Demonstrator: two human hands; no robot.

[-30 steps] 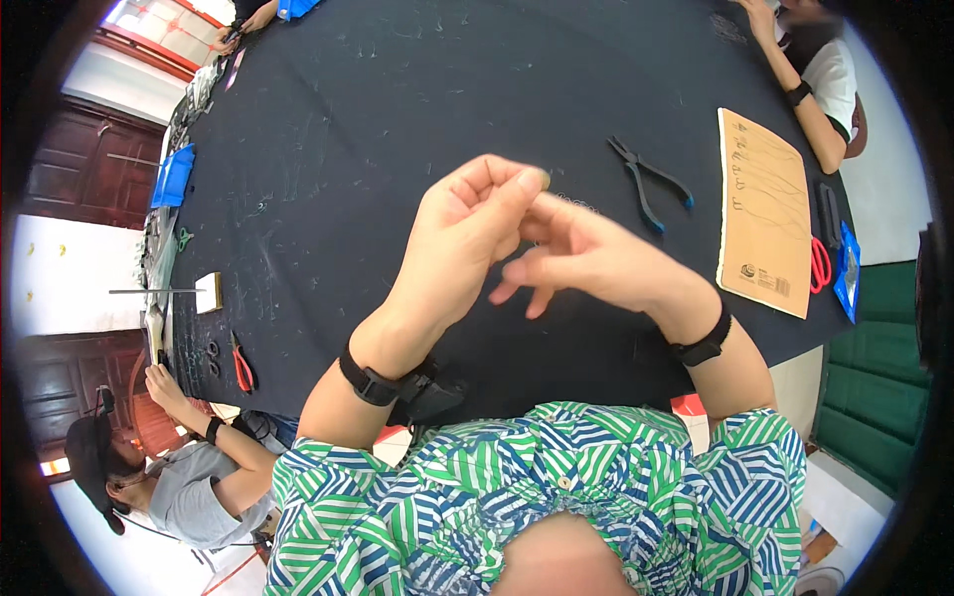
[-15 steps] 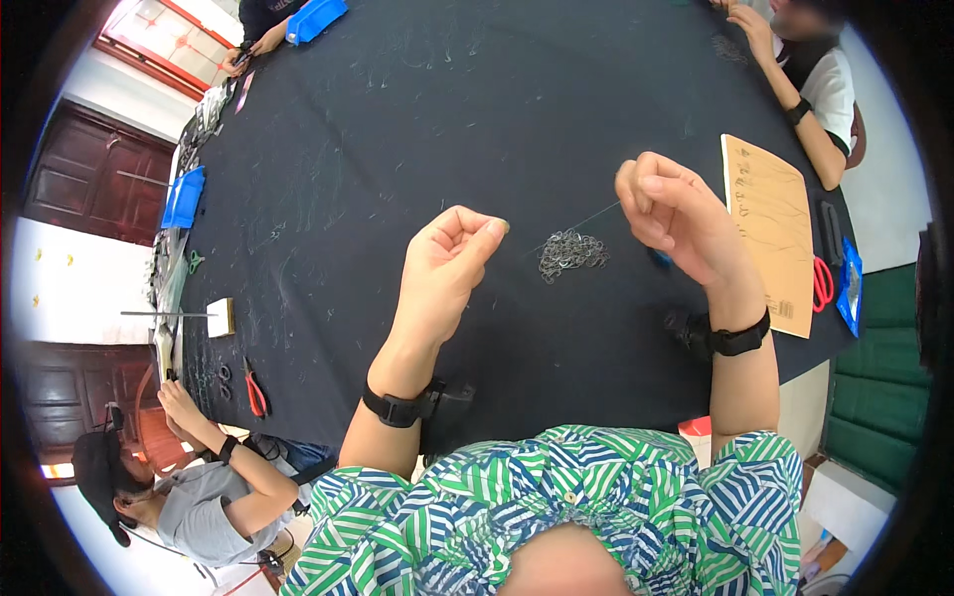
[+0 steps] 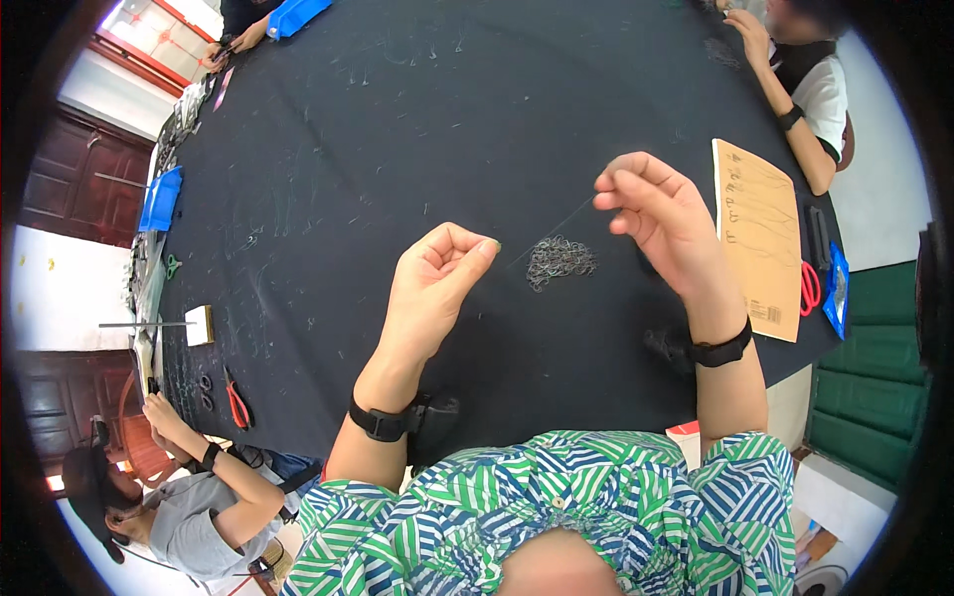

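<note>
From here I see the left hand [image 3: 432,288] and right hand [image 3: 661,214] parted, where a second ago they met, so the fine thread [image 3: 574,215] seems drawn out for handling. The right grip pinches it; the left is closed, on what I can't tell. It slants above the metal pile [image 3: 561,261], inward from the worktop's [image 3: 397,149] near edge.

A broad surface [image 3: 397,129] draped in black cloth is filling the middle of the room. On the left, a white wall [image 3: 70,288] is separating an upper brown door [image 3: 75,179] from a lower brown door [image 3: 70,382], both panelled. Beyond them, a red-framed window [image 3: 164,42] is glowing brightly. On the right, a pale wall [image 3: 889,189] is rising above dark green panels [image 3: 865,412].
</note>
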